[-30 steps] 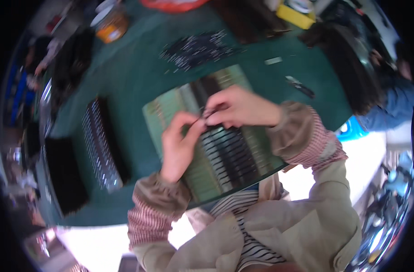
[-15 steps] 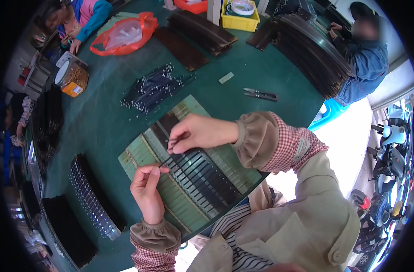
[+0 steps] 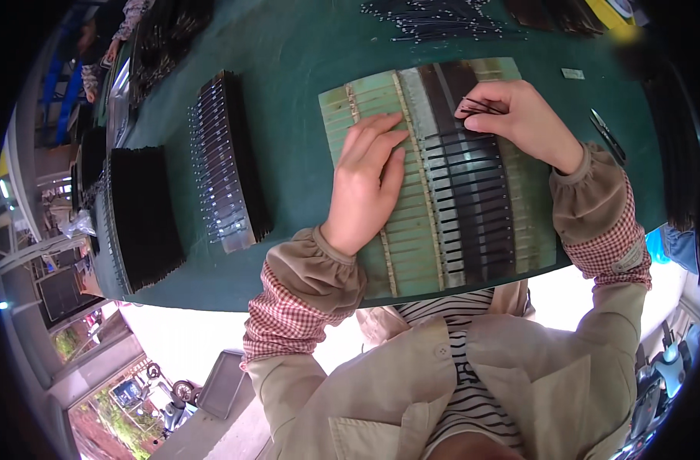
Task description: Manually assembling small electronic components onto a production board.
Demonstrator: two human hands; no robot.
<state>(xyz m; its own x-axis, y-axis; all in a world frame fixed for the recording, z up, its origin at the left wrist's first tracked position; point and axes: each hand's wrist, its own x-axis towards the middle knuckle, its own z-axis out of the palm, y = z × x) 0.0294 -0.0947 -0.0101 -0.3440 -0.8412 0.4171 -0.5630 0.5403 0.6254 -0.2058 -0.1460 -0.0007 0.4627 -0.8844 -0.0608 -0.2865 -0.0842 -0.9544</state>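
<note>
A green slotted board (image 3: 409,264) lies on the table in front of me, with raised ridges running along it. Across its right half sit thin black strips (image 3: 465,190) in parallel rows, over wide dark bands (image 3: 497,249). My left hand (image 3: 365,175) rests on the board's left half, fingers outstretched and holding nothing I can see. Over the far right part of the board, my right hand (image 3: 522,121) is closed in a pinch on a few thin black strips (image 3: 484,107) that stick out past its fingertips.
Left of the board stand two stacks of black strips, one with shiny ends (image 3: 231,165) and a darker one (image 3: 143,218). Loose strips (image 3: 442,19) lie at the far side. Thread snips (image 3: 609,136) and a small pale piece (image 3: 573,73) lie to the right.
The view has swung, so the board now appears farther right and more upright. My left hand has opened from its pinch and lies on the board. My right hand has drawn away from it.
</note>
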